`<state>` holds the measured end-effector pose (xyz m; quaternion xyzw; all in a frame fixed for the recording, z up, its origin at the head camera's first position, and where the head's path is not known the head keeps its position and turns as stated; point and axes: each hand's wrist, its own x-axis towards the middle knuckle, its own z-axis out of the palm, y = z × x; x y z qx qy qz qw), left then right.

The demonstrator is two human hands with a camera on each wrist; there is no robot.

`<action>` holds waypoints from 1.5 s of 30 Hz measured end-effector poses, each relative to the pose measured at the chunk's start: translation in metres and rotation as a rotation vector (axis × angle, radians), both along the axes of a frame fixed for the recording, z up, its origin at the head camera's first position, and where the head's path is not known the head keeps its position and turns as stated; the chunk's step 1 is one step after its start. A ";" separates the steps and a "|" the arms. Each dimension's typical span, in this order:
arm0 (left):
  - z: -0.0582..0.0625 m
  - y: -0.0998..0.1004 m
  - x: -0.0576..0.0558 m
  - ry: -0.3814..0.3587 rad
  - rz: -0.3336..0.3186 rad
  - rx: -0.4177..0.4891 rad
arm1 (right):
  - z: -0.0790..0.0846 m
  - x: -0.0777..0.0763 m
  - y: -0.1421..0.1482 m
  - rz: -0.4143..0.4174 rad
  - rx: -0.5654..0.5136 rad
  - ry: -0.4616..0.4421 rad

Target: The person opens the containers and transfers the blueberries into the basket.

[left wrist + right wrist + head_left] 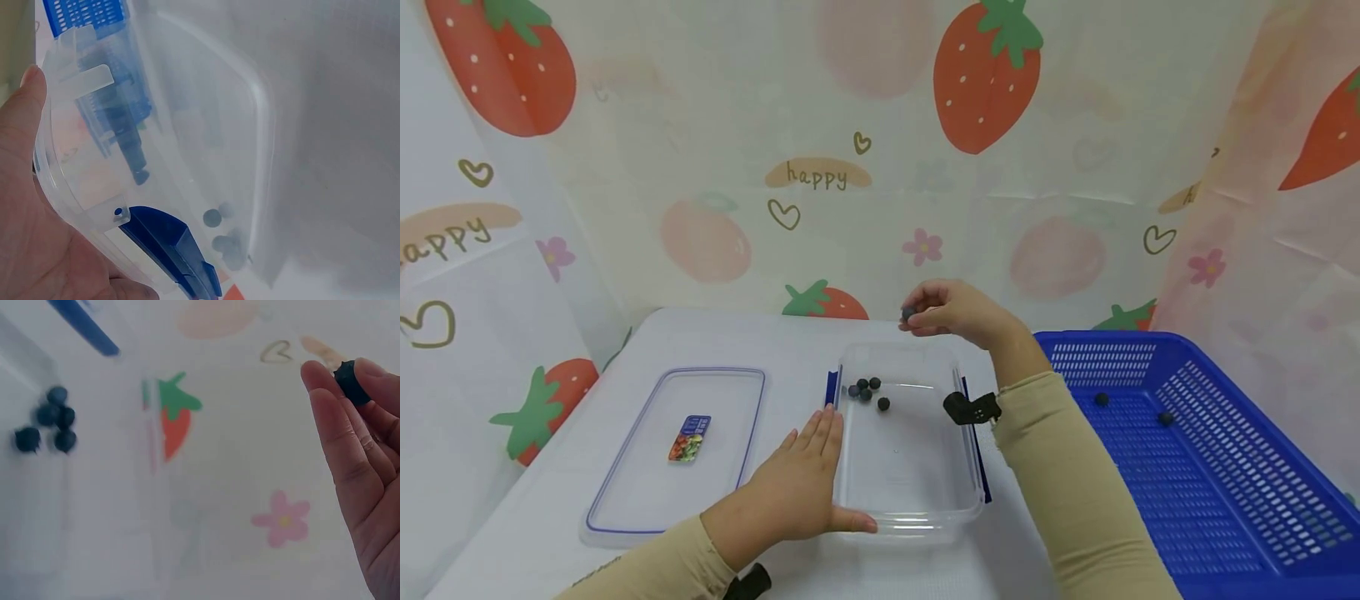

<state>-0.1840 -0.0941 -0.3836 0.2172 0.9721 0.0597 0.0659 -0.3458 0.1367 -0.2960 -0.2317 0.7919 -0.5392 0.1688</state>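
A clear plastic storage box [910,467] with blue side clips stands on the table, several dark blueberries [866,395] gathered toward its far left corner. My left hand [801,479] rests flat along the box's left side, fingers straight and thumb over the near rim. The left wrist view shows that hand [37,187] against the box wall. Beyond the far end of the box, above it, my right hand [958,312] pinches one blueberry [352,383] between thumb and fingertips. Two more blueberries [1101,399] lie in the blue basket [1195,508] on the right.
A clear lid [625,500] with a blue seal and a printed label [689,438] lies left of the box. The basket's raised slotted walls stand close to the right forearm. A strawberry-print curtain [715,125] hangs behind the white table [512,533].
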 end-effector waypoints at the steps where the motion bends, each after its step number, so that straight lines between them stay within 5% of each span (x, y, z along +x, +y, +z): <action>1: 0.000 0.000 0.000 0.002 0.000 0.000 | 0.004 0.001 0.007 -0.011 -0.005 0.008; 14: 0.000 0.000 0.001 0.021 -0.007 -0.001 | 0.022 0.010 0.107 -0.114 -0.005 0.116; 21: 0.001 0.001 0.000 0.021 -0.001 -0.005 | 0.022 0.023 0.148 -0.203 -0.030 0.104; 31: 0.000 0.001 0.000 0.013 0.002 0.008 | 0.001 0.030 0.207 -0.199 -0.069 0.040; 45: -0.002 0.001 -0.001 0.014 -0.001 0.022 | -0.033 0.041 0.254 -0.233 0.106 -0.064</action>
